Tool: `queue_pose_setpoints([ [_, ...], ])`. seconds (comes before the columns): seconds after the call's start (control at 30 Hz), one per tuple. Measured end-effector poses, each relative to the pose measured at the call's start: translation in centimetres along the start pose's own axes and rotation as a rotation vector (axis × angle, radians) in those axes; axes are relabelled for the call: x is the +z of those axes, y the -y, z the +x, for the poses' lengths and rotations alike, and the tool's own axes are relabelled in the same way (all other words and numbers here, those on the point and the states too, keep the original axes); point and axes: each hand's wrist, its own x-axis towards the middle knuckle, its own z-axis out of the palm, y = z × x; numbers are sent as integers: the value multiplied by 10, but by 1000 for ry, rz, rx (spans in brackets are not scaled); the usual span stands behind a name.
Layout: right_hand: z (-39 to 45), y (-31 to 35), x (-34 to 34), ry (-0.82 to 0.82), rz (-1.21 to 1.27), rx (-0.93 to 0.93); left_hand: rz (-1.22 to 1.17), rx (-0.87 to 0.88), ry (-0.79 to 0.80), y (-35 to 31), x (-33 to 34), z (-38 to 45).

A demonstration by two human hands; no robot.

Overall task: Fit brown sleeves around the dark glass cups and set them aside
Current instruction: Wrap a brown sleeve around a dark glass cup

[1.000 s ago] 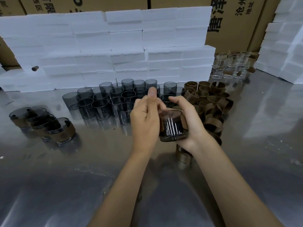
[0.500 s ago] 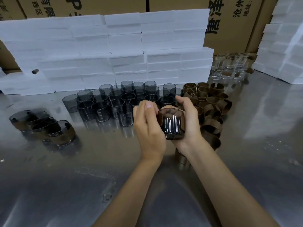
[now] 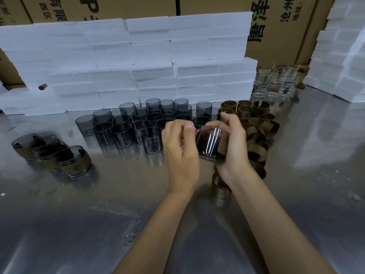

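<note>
I hold one dark glass cup [image 3: 210,143] above the metal table [image 3: 98,214], tilted on its side. My right hand [image 3: 233,143] wraps it from the right and from below. My left hand [image 3: 180,147] pinches the edge of a brown sleeve [image 3: 222,145] around the cup. Behind my hands stands a cluster of several bare dark cups [image 3: 138,125]. A heap of loose brown sleeves [image 3: 256,127] lies to the right of them. Several sleeved cups [image 3: 75,161] stand together at the left.
Stacked white foam blocks [image 3: 138,66] form a wall behind the cups, with more foam [image 3: 339,56] at the far right. Clear glass cups [image 3: 276,82] stand at the back right. Cardboard boxes [image 3: 280,26] rise behind everything. One brown sleeve [image 3: 219,190] lies under my right wrist.
My left thumb has come down from pointing upward and now pinches at the cup's left side. The cup has tilted further onto its side in my right hand.
</note>
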Motion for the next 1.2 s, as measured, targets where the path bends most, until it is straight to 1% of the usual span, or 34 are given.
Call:
queue_pose_setpoints([
  [0.07, 4, 6, -3, -123, -66, -92, 25, -25, 115, 2, 1, -2],
  [0.13, 6, 8, -8, -214, -138, -99, 65, -77, 276, 5, 4, -6],
  [0.17, 7, 8, -10, -226, -159, -80, 94, -92, 325, 5, 5, -8],
  [0.2, 8, 8, -10, -212, -155, -53, 102, -110, 334, 6, 6, -8],
  [0.27, 10, 9, -9, -135, -70, 0, 7, -208, 257, 5, 4, -5],
  [0.3, 11, 9, -8, -90, -18, 12, -101, -301, 203, 3, 2, -1],
  [0.37, 11, 9, -7, -8, 21, 0, -406, -533, 128, 1, -2, 9],
  [0.4, 11, 8, -7, 34, 7, -3, -541, -622, 112, 1, -4, 13],
  [0.43, 10, 6, -7, 79, -26, 6, -626, -682, 106, 1, -7, 16],
  [0.5, 8, 2, -6, 167, -114, 34, -687, -738, 107, 3, -12, 21],
  [0.6, 7, -1, -7, 248, -220, -4, -709, -739, 144, 6, -18, 24],
  [0.73, 8, -3, -8, 284, -194, -35, -666, -721, 176, 10, -24, 27],
  [0.8, 8, -4, -8, 262, -184, -40, -545, -680, 180, 11, -24, 27],
  [0.9, 8, -8, -6, 198, -170, -88, -284, -500, 104, 16, -22, 25],
  [0.97, 9, -11, -4, 149, -183, -150, -212, -433, 62, 17, -22, 24],
  [1.03, 10, -14, -4, 109, -240, -203, -201, -436, 96, 16, -24, 25],
  [1.1, 11, -16, -6, 93, -363, -278, -183, -456, 178, 16, -25, 26],
  [1.2, 11, -16, -9, 122, -541, -341, -247, -550, 216, 17, -29, 29],
])
